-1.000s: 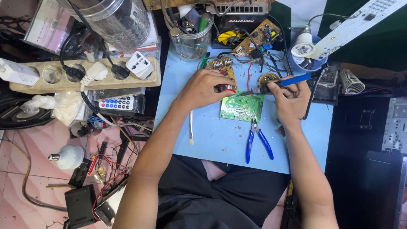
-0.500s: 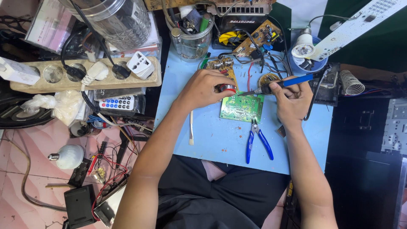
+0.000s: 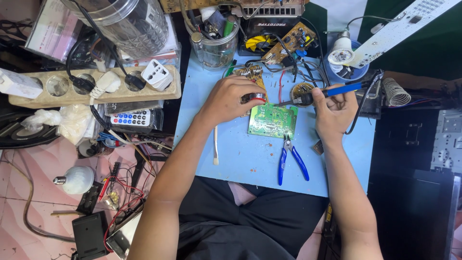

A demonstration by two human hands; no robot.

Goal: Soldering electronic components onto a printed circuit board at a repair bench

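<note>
Workbench top in light blue is carrying a green circuit board, lying flat near its middle, unmoved since a second ago, so soldering is continuing at one spot. Blue-handled pliers are lying just below. Left hand is curling closed over a small red-banded part at the board's upper edge. Right hand is gripping a blue soldering iron, tip pointing left at the board.

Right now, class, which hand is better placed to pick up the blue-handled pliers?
Probably the right hand: the blue-handled pliers lie just below it, though it grips the soldering iron. The left hand is farther, pinning the green circuit board.
</note>
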